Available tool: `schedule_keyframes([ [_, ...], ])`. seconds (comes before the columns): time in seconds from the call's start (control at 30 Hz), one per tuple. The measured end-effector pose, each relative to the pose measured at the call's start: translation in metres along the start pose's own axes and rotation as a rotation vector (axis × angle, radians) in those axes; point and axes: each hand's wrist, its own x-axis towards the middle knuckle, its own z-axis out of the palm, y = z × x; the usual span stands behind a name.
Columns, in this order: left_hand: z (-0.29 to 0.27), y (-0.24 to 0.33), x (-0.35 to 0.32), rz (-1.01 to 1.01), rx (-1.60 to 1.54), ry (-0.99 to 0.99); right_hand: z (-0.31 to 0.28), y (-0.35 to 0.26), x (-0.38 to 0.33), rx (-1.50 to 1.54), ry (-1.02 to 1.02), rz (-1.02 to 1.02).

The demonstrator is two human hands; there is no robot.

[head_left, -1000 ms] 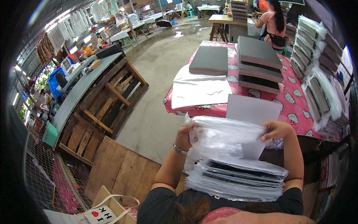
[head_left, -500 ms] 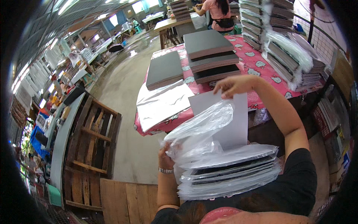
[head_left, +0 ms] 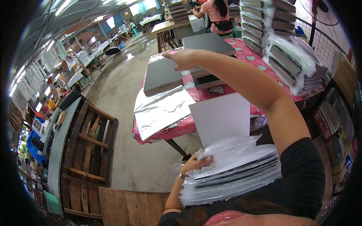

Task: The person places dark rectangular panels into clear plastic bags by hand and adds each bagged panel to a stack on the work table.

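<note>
My left hand (head_left: 199,162) is closed on a crumpled clear plastic bag (head_left: 230,148) on top of the near stack of plastic-wrapped dark boards (head_left: 237,177), close to my body. My right hand (head_left: 181,60) is stretched forward with its fingers apart, over the far right corner of a low stack of dark grey boards (head_left: 160,77) on the table. Whether the fingertips touch the top board I cannot tell. A plain white board (head_left: 222,116) stands tilted between the table and the wrapped stack. White sheets (head_left: 162,111) lie spread at the table's near left corner.
A pink patterned cloth covers the table (head_left: 250,58). A taller stack of grey boards (head_left: 209,43) stands partly behind my right arm. Plastic-wrapped stacks (head_left: 286,64) fill the right side. A wooden pallet (head_left: 90,139) lies at left. A person in a pink shirt (head_left: 219,17) works beyond.
My right hand has moved from above the white board, forward and left to the low grey stack. My left hand has come down, and the lifted plastic bag now lies lower on the wrapped stack.
</note>
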Motion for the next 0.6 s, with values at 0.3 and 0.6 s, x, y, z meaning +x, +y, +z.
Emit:
schedule_keyframes([
  [0.3,0.009,0.021,-0.003,-0.055,0.148,-0.007,0.027,0.003,0.101,0.176,0.316,0.289],
  [0.6,-0.001,0.017,0.01,-0.055,0.137,0.006,0.05,-0.003,0.095,0.567,-0.225,0.126],
])
